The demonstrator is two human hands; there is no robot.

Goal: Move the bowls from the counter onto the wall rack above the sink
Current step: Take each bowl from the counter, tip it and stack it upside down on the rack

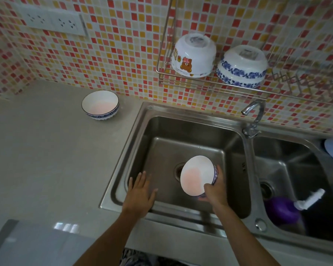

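Stainless steel fills the scene: a double sink (244,150) set into a pale grey counter (46,160), with a person leaning over its left basin. Their right hand (214,191) grips a white bowl with a blue patterned band (197,175), fingers wrapped round its outer wall and thumb hooked over the rim. The bowl is tipped on its side, its mouth facing the left hand (139,191), which hovers just beside it with fingers spread flat and nothing in it.

Up and away from the right hand, well apart from it, a wire wall rack (210,83) hangs on the red and yellow mosaic tiles. Two bowls already sit upside down there, touching: one with a cartoon bear (193,56), one with blue flowers (241,67). Far beyond the left hand, near the wall, a second blue-banded bowl (100,104) stands upright on the counter, not yet moved.

The risks look plain. A one-handed hold on a tilted, possibly wet bowl could slip, dropping it into the steel basin. The chrome tap (255,112) juts out below the rack, so a careless lift could knock the bowl against it. Free space seems to lie to the right of the flowered bowl; setting down too near the front rail could tip the bowl off.
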